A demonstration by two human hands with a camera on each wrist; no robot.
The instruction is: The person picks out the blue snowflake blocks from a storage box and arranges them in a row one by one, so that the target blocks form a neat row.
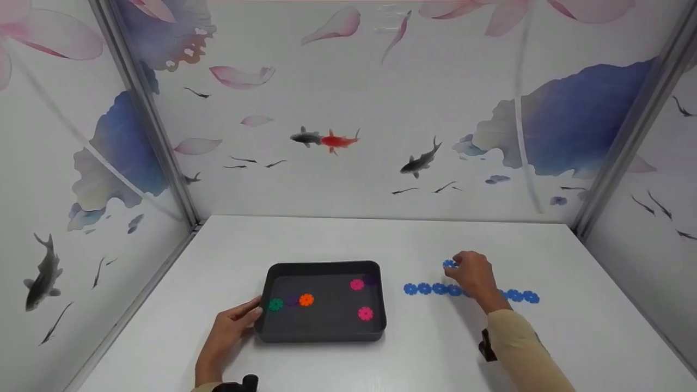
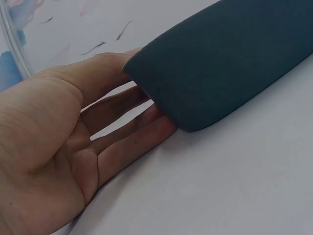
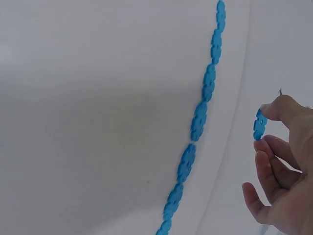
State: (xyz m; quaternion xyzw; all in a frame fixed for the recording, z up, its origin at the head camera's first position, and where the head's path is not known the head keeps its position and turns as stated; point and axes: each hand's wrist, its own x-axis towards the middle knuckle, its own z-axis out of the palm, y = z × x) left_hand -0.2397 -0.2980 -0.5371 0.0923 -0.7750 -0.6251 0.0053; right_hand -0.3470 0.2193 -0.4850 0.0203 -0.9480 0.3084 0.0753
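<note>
My right hand pinches a blue flower-shaped plastic disc between thumb and fingertips, above the table. The right wrist view shows this blue disc held on edge, with the other fingers loosely bent. Just nearer than that hand, a row of several blue discs runs left to right on the table; the hand and forearm cover part of it. My left hand holds the dark grey tray at its left side. In the left wrist view, the fingers touch the tray's corner.
Inside the tray lie a green disc, an orange disc, two pink discs and dark purple ones. White panels printed with fish and petals enclose the white table at the back and sides.
</note>
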